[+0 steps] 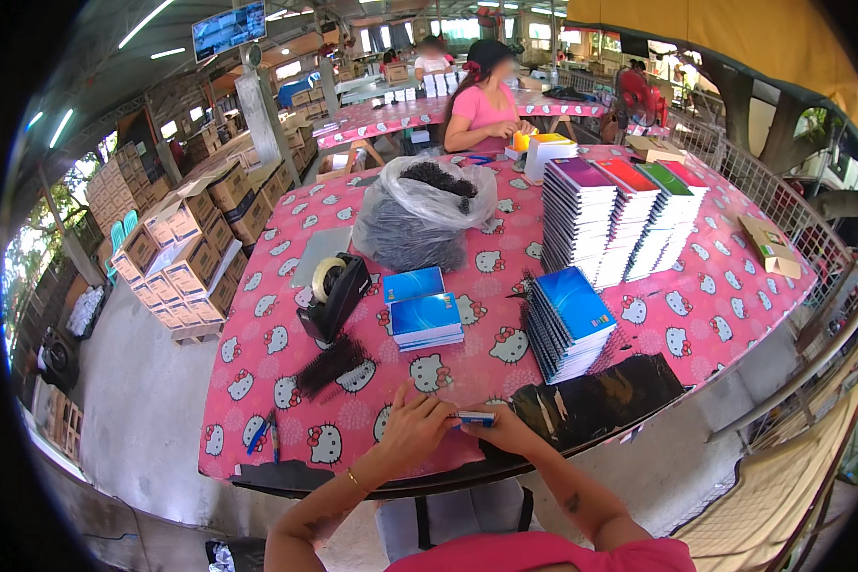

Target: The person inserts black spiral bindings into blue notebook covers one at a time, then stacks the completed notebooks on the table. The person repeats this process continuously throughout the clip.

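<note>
At the near edge of the table, a small blue-covered notebook [474, 418] is held between my hands, seen almost edge-on. My right hand [508, 431] grips its right end. The fingers of my left hand [416, 425] are bent together at its other end, thumb side up. Just beyond lie black plastic spiral coils [332, 368] in a loose heap. Farther off sit blue-covered notebooks without coils [425, 320], in two adjoining piles. To the right stands a stack of blue spiral notebooks [572, 319], coils along its left side.
Left of the piles are a black tape dispenser [336, 297] and pens [262, 435]. A clear bag of black coils [418, 224] stands beyond. Tall spiral notebook stacks [579, 224] rise at right, near a black worn sheet [601, 398]. Across the table sits a person in pink [486, 112].
</note>
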### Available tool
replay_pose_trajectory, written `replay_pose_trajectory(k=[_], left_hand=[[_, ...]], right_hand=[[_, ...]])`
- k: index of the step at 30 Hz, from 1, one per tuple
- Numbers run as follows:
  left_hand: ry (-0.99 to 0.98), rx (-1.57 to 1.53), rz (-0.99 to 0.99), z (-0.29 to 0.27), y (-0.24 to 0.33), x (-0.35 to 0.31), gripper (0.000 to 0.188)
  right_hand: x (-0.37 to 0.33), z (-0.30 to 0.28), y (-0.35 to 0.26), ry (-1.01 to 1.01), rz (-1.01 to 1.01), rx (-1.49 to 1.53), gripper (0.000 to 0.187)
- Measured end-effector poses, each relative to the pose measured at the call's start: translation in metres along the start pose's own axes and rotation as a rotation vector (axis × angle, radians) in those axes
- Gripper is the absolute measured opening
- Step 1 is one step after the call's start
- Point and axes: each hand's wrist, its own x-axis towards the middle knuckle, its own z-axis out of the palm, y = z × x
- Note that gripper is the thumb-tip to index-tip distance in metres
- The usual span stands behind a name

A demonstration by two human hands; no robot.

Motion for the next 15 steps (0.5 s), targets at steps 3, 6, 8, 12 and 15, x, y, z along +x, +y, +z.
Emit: replay_pose_trajectory(k=[3,6,8,12,15], left_hand=[[0.284,0.243,-0.015,0.006,0.016,0.009,0.058],[0.344,0.136,-0.004,0.031,0.039,-0.014,0.074],[0.293,0.136,-0.028,0.035,0.040,-0.019,0.082],[0.332,0.275,-0.101,-0.003,0.028,0.015,0.089],[0.318,0.091,0.011,0.027,0.046,-0.019,0.086]], right_hand=[[0.000,0.000,0.002,0.035,0.016,-0.035,0.031],[0.000,0.001,0.015,0.064,0.090,-0.019,0.034],[0.001,0.006,0.013,0.069,0.038,0.001,0.034],[0.006,0.009,-0.001,0.006,0.024,-0.056,0.034],[-0.002,0.008,-0.002,0.024,0.072,-0.006,0.036]])
